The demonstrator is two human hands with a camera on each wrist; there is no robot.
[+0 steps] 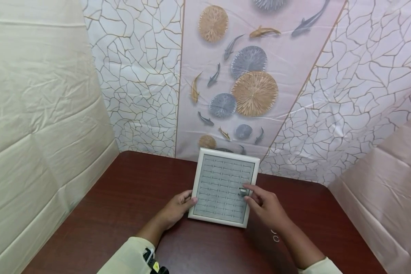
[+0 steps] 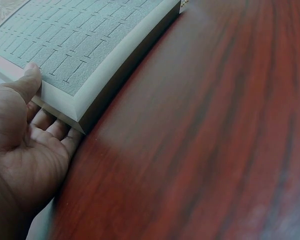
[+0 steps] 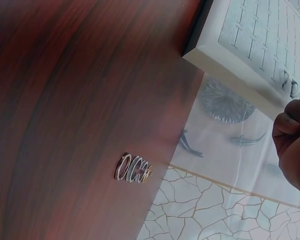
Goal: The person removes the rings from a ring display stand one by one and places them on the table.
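A ring display tray, white-framed with a grey slotted pad, stands tilted up above the dark red table. My left hand grips its left side near the lower corner. In the left wrist view the thumb lies over the frame and the fingers curl beneath. Near the tray's right edge, my right hand pinches a silver ring at a slot between index finger and thumb. The right wrist view shows another ring in the pad beside it. Part of the right hand falls outside that view.
Several loose rings stand in a row on the table, below the right forearm in the head view. Patterned cloth hangs behind the table, and pale cloth hangs along the left side.
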